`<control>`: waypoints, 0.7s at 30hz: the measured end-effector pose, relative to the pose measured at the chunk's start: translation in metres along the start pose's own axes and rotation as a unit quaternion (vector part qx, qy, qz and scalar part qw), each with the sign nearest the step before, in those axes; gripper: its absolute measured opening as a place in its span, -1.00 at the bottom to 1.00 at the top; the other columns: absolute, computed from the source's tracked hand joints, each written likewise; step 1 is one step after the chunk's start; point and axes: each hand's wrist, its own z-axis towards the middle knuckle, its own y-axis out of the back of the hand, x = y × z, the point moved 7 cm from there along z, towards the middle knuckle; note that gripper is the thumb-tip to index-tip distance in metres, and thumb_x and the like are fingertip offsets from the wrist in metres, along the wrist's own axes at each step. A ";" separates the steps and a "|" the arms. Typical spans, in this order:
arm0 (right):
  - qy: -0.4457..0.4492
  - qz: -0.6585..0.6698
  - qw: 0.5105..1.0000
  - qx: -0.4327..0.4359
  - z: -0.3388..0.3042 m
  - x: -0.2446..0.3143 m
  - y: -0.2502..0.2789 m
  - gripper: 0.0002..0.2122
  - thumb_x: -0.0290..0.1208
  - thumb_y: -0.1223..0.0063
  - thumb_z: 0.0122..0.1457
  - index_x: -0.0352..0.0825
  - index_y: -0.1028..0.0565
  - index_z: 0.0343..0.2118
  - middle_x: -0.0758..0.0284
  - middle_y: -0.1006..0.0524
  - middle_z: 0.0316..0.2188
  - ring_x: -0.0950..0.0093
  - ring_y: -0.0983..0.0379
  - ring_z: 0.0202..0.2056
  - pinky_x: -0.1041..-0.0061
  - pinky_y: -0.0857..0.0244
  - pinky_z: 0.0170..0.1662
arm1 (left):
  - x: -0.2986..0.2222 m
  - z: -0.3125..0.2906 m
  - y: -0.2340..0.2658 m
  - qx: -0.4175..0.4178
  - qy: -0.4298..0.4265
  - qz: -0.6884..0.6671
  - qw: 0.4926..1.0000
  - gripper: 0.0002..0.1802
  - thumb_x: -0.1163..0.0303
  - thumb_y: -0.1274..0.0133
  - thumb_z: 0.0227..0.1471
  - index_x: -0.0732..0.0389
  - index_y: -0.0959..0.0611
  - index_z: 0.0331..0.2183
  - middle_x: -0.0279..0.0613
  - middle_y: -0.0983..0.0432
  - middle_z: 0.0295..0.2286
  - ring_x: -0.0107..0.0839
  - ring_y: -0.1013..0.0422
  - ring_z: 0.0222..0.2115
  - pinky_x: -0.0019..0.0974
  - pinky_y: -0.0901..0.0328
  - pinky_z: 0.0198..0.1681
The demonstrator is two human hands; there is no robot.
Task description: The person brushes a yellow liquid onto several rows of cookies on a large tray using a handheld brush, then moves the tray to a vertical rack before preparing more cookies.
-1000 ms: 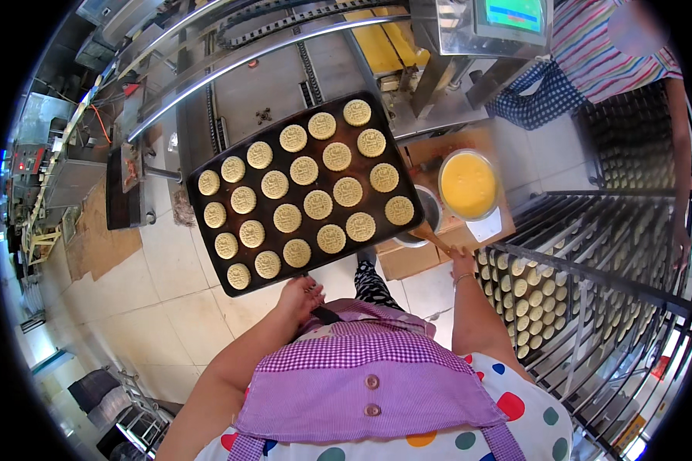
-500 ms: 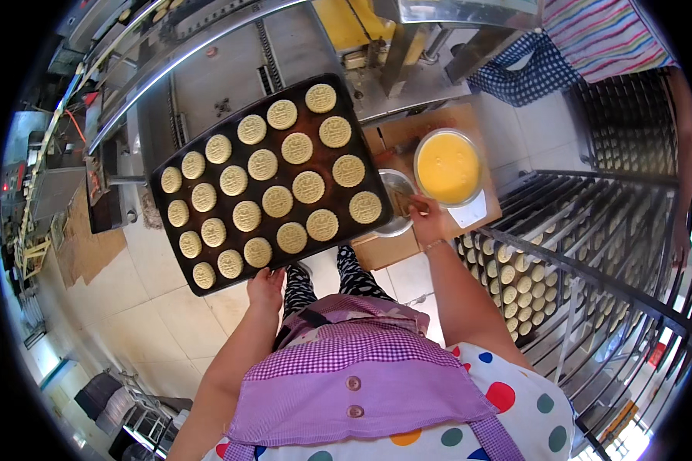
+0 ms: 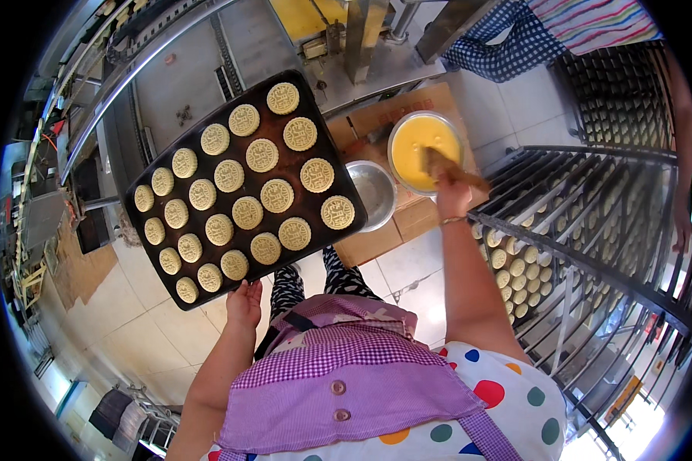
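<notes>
My left hand (image 3: 244, 303) grips the near edge of a dark baking tray (image 3: 273, 127), its fingers under the rim. Rows of pale round mooncakes (image 3: 262, 155) with stamped tops lie on this tray. In my right hand (image 3: 454, 198) is a brush (image 3: 436, 163), its head in the yellow liquid, which looks like beaten egg, of a round bowl (image 3: 393, 165). The brush is partly blurred. Between tray and bowl sits a shallow metal bowl (image 3: 377, 198), just left of my right hand.
Both bowls stand on a cardboard box (image 3: 361, 250). At the right are black racks (image 3: 584, 230) holding trays of more mooncakes. A metal conveyor machine (image 3: 184, 84) lies beyond the tray. Another person in checked cloth (image 3: 507, 54) stands at the far right.
My right hand has moved from the shallow metal bowl up to the yellow liquid, and the brush has gone into it. The left hand still holds the tray; the whole view has shifted slightly.
</notes>
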 end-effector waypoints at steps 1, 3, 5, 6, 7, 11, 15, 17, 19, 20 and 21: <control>-0.072 -0.140 0.988 -0.008 0.020 -0.018 0.015 -0.63 -0.19 -0.02 0.06 -0.51 -0.48 -0.35 0.00 -0.50 -0.37 0.15 -0.46 -0.31 0.39 -0.31 -0.22 | 0.000 0.001 -0.002 0.001 0.004 -0.001 1.000 -0.82 0.56 0.14 0.07 0.27 -0.30 -0.23 -0.06 -0.40 -0.33 -0.21 -0.43 -0.33 -0.28 -0.45 -0.27; -0.049 -0.154 0.984 -0.071 0.037 -0.020 0.036 -0.59 -0.13 -0.01 0.05 -0.53 -0.49 -0.42 -0.04 -0.49 -0.38 0.10 -0.45 -0.33 0.34 -0.31 -0.24 | 0.000 0.000 -0.002 -0.002 0.009 -0.008 1.000 -0.75 0.59 0.14 0.05 0.20 -0.27 -0.19 -0.07 -0.40 -0.29 -0.20 -0.43 -0.33 -0.25 -0.44 -0.29; 0.000 -0.120 0.986 -0.117 0.045 -0.015 0.042 -0.55 -0.10 0.00 0.04 -0.56 -0.49 -0.47 -0.08 -0.48 -0.39 0.06 -0.44 -0.35 0.30 -0.30 -0.25 | 0.000 0.000 -0.003 0.009 0.015 -0.010 1.000 -0.75 0.59 0.13 0.05 0.19 -0.27 -0.19 -0.07 -0.40 -0.29 -0.20 -0.43 -0.32 -0.25 -0.43 -0.27; 0.034 -0.079 0.987 -0.133 0.046 -0.013 0.041 -0.54 -0.09 0.00 0.04 -0.58 -0.48 -0.47 -0.11 -0.46 -0.39 0.04 -0.44 -0.36 0.29 -0.30 -0.24 | 0.000 0.000 -0.003 0.013 0.018 -0.010 1.000 -0.75 0.59 0.13 0.05 0.19 -0.27 -0.19 -0.07 -0.40 -0.29 -0.20 -0.42 -0.31 -0.25 -0.43 -0.26; 0.069 -0.037 0.986 -0.149 0.047 -0.012 0.041 -0.52 -0.09 0.00 0.04 -0.60 -0.47 -0.48 -0.14 -0.45 -0.39 0.03 -0.43 -0.37 0.27 -0.29 -0.23 | 0.000 0.000 -0.002 0.009 0.019 -0.011 1.000 -0.75 0.59 0.13 0.05 0.19 -0.27 -0.20 -0.07 -0.40 -0.28 -0.19 -0.42 -0.31 -0.25 -0.43 -0.25; -0.050 -0.068 0.993 -0.085 0.054 -0.060 0.018 -0.67 -0.30 -0.02 0.07 -0.57 -0.42 -0.31 -0.01 -0.48 -0.39 0.17 -0.46 -0.46 0.37 -0.39 -0.39 | -0.001 -0.002 -0.003 0.007 0.028 -0.010 1.000 -0.75 0.59 0.13 0.05 0.18 -0.27 -0.20 -0.07 -0.40 -0.28 -0.19 -0.42 -0.30 -0.25 -0.42 -0.23; -0.222 0.412 0.882 -0.059 0.023 -0.047 -0.001 -0.75 -0.49 -0.03 0.06 -0.47 -0.37 -0.20 0.19 -0.47 -0.39 0.40 -0.46 -0.49 0.57 -0.41 -0.55 | -0.003 -0.015 -0.015 0.003 0.013 0.003 1.000 -0.82 0.54 0.15 0.08 0.29 -0.31 -0.22 -0.06 -0.40 -0.32 -0.24 -0.42 -0.32 -0.31 -0.42 -0.26; -0.220 0.435 0.871 -0.060 0.011 -0.032 -0.005 -0.74 -0.52 -0.02 0.06 -0.43 -0.36 -0.17 0.24 -0.46 -0.38 0.46 -0.45 -0.48 0.61 -0.40 -0.59 | -0.004 -0.018 -0.015 -0.006 -0.006 0.004 1.000 -0.82 0.55 0.16 0.08 0.29 -0.31 -0.22 -0.07 -0.40 -0.32 -0.24 -0.42 -0.34 -0.33 -0.43 -0.29; -0.186 0.380 0.904 -0.067 -0.001 -0.016 -0.009 -0.73 -0.52 -0.01 0.07 -0.42 -0.36 -0.14 0.25 -0.47 -0.37 0.48 -0.46 -0.47 0.59 -0.38 -0.59 | -0.003 -0.019 -0.016 -0.007 -0.008 0.007 1.000 -0.82 0.56 0.17 0.07 0.29 -0.31 -0.22 -0.07 -0.40 -0.32 -0.25 -0.43 -0.36 -0.35 -0.43 -0.33; -0.133 0.322 0.936 -0.049 -0.006 -0.005 -0.012 -0.70 -0.51 -0.01 0.06 -0.42 -0.36 -0.12 0.22 -0.48 -0.36 0.44 -0.47 -0.46 0.54 -0.39 -0.55 | -0.003 -0.018 -0.015 -0.003 -0.003 0.011 1.000 -0.82 0.57 0.17 0.07 0.29 -0.31 -0.22 -0.07 -0.40 -0.32 -0.26 -0.43 -0.37 -0.36 -0.43 -0.35; -0.080 0.260 0.962 -0.031 -0.014 0.003 -0.015 -0.68 -0.49 -0.01 0.06 -0.41 -0.35 -0.10 0.20 -0.49 -0.35 0.40 -0.48 -0.45 0.49 -0.39 -0.51 | -0.002 -0.017 -0.016 0.000 0.004 0.015 1.000 -0.82 0.57 0.18 0.07 0.29 -0.31 -0.21 -0.07 -0.40 -0.32 -0.26 -0.43 -0.37 -0.37 -0.43 -0.37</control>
